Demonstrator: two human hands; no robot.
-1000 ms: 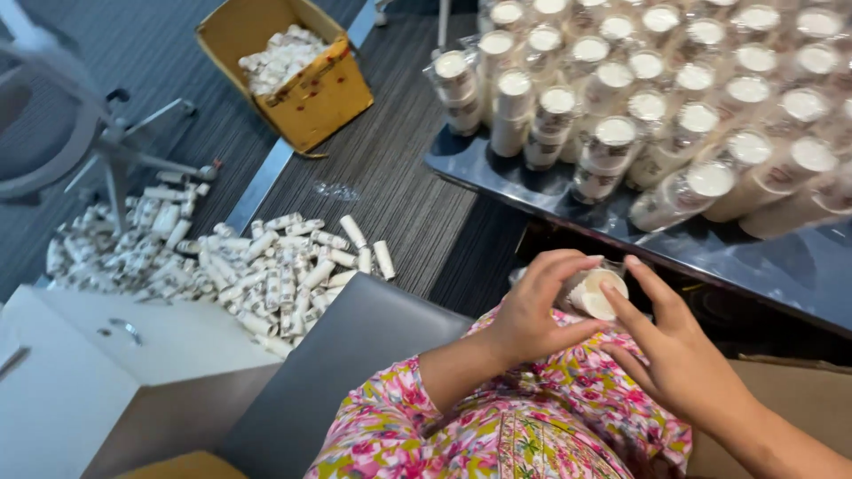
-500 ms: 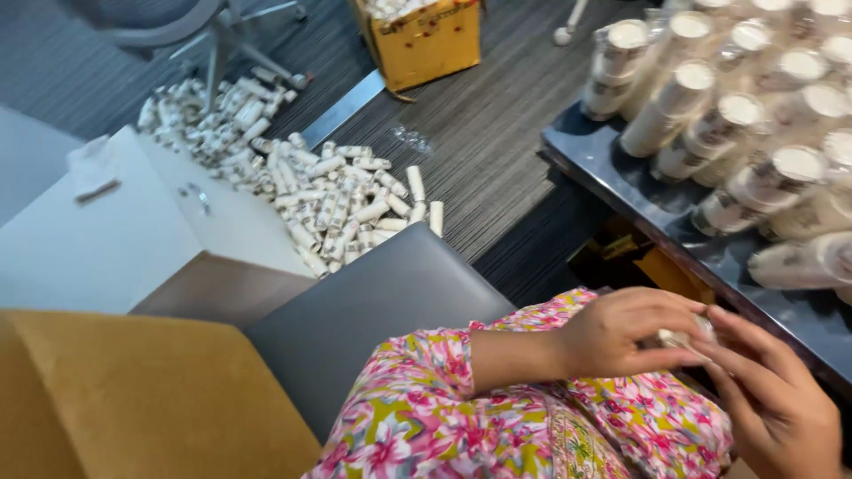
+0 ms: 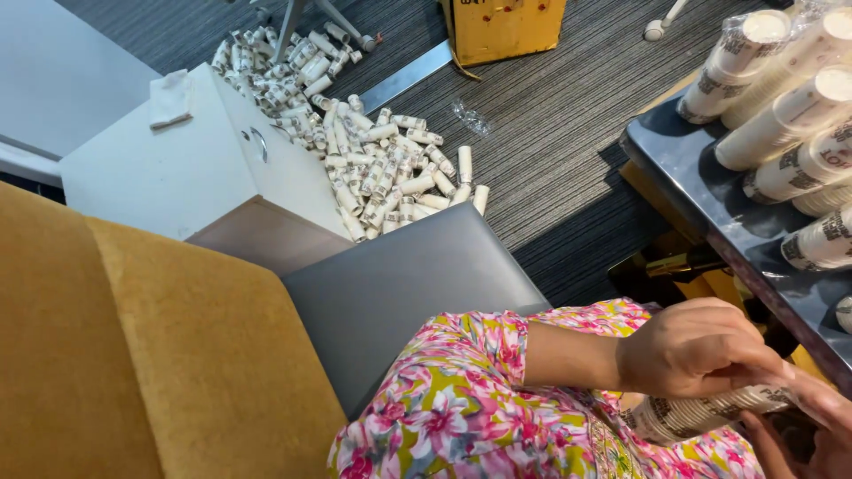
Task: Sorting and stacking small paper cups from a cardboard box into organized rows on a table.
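A white paper-wrapped tube (image 3: 701,415) with dark printing is gripped low at the right edge of the view, lying nearly flat over a lap in pink floral fabric (image 3: 461,417). The left hand (image 3: 697,350) is laid over the top of the tube, its fingers (image 3: 754,364) curled down and pressed against it. The right hand (image 3: 816,426) is only partly seen at the corner of the frame; it is touching the tube's far end, but whether its fingers are spread or closed cannot be told.

A dark, glossy counter (image 3: 710,204) is seen just beyond the hands, and rows of similar white tubes (image 3: 781,98) are stacked on it, leaning on one another. The floor (image 3: 550,124) is covered in grey striped carpet. A large heap of loose white tubes (image 3: 373,160) is spread across it, beside a low white cabinet (image 3: 177,168) on which a folded white cloth (image 3: 170,96) is lying. A yellow cardboard box (image 3: 506,27) is seen at the top edge, well apart from the hands, with a crumpled scrap of clear wrapping (image 3: 469,115) below it. A grey padded seat (image 3: 399,293) and a mustard-yellow upholstered seat back (image 3: 133,355) fill the lower left.
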